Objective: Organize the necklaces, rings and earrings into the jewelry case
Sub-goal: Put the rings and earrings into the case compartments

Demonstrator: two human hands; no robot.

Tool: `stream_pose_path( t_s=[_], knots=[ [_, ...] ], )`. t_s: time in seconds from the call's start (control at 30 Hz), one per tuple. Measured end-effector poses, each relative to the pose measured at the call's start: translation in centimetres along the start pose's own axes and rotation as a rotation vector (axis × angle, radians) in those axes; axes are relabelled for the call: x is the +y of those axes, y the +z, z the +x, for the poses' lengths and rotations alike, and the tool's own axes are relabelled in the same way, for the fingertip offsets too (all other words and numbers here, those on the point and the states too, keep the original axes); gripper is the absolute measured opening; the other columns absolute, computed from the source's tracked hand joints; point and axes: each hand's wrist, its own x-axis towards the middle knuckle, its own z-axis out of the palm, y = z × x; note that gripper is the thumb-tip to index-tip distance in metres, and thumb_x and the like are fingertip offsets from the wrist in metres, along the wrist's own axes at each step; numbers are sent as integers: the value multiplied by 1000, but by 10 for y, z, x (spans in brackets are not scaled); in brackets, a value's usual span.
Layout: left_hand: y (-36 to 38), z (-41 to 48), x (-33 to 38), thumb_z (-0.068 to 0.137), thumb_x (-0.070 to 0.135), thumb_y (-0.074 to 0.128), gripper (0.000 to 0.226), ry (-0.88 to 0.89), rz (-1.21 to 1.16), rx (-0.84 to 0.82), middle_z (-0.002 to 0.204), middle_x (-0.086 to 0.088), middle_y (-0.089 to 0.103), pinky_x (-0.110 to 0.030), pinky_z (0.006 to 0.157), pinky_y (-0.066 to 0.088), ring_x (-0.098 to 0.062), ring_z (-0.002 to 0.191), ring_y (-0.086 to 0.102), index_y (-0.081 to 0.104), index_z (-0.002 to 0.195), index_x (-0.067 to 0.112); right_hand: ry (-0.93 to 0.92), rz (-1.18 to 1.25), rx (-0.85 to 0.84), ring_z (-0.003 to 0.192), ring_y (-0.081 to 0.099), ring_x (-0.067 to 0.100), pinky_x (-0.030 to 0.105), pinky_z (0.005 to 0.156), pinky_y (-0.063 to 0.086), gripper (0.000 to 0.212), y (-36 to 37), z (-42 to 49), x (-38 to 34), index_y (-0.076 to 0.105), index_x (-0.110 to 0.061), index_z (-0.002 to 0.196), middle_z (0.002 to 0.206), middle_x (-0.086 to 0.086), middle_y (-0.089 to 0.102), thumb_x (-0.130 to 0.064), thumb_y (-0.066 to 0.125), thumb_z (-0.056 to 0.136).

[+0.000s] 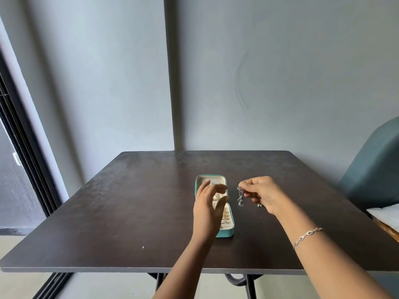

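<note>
Against a grey wall, a dark desk (pixel 129 212) carries an open teal jewelry case (pixel 228 233), already partly filled. A silver necklace (pixel 240 196) is pinched aloft beside it by the right hand (pixel 262 194); left hand (pixel 208 209) fingers are spread wide over the case. Stowing appears unfinished.

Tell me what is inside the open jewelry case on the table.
The jewelry case has cream compartments; small gold-coloured pieces lie in its near rows, too small to name. The left hand covers its middle. The far compartment looks empty. The silver necklace hangs outside, from the right hand.
</note>
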Motion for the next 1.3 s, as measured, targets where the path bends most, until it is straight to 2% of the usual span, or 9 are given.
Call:
stream_pose_path(
  t_s=[0.13, 0.23, 0.43, 0.57, 0.63, 0.73, 0.9, 1.13, 1.3],
  knots=[
    [4, 10, 14, 76, 3, 63, 19, 10, 3, -77, 89, 23, 60, -16, 82, 43, -15, 99, 58, 66, 88, 18, 51, 30, -75, 44, 53, 4, 18, 44, 32, 14, 3, -11, -7, 63, -11, 69, 47, -7, 60, -8, 63, 83],
    [4, 11, 17, 77, 1, 64, 19, -31, -17, -92, 86, 13, 66, -24, 81, 47, -15, 91, 62, 69, 86, 17, 69, 80, -141, 45, 52, 5, 19, 45, 32, 16, 5, -18, -10, 62, -10, 69, 46, -6, 60, -8, 60, 85],
    [-2, 10, 24, 77, 1, 68, 26, -112, -112, -70, 70, 28, 63, -8, 72, 41, 0, 76, 60, 63, 74, 27, 107, 172, -204, 42, 55, 6, 18, 45, 34, 16, 11, -27, -10, 61, -10, 72, 47, -3, 61, -6, 56, 87],
    [-5, 9, 23, 78, 2, 66, 30, -126, -163, -88, 72, 14, 66, -22, 73, 50, -4, 72, 61, 63, 75, 31, 109, 215, -215, 43, 59, 8, 19, 47, 35, 14, 17, -30, -9, 60, -10, 78, 48, -2, 62, -5, 52, 88],
    [-5, 9, 22, 79, -1, 65, 24, -145, -202, -92, 72, 9, 65, -19, 67, 50, -3, 69, 61, 66, 76, 23, 98, 264, -223, 45, 61, 9, 20, 49, 36, 14, 19, -32, -7, 59, -11, 82, 50, -2, 62, -7, 49, 90],
    [-5, 11, 20, 80, 1, 67, 13, -184, -254, -54, 71, 7, 65, -11, 63, 45, -1, 67, 59, 67, 77, 14, 49, 315, -273, 51, 63, 11, 20, 48, 41, 6, 20, -37, -5, 59, -13, 88, 60, -2, 64, -10, 53, 89],
    [-7, 15, 15, 81, 3, 67, 14, -270, -382, -66, 69, 8, 65, -23, 65, 46, -8, 67, 57, 67, 76, 17, -86, 263, -222, 57, 59, 10, 17, 47, 41, 17, 16, -42, -2, 60, -11, 83, 66, 0, 63, 6, 58, 81],
    [-8, 9, 26, 85, -3, 58, 14, -409, -642, -212, 72, -5, 62, -28, 63, 43, -21, 72, 53, 65, 82, 9, -331, 48, -121, 55, 55, 2, 11, 50, 39, 21, 11, -38, -14, 60, -14, 77, 65, -1, 58, 7, 57, 83],
    [-11, 5, 29, 85, -1, 57, 8, -470, -797, -247, 73, -5, 63, -21, 55, 49, -11, 64, 58, 61, 86, 6, -377, 26, -118, 52, 53, -4, 11, 51, 40, 20, 16, -35, -17, 60, -14, 77, 66, -2, 58, 5, 58, 83]
  ],
)
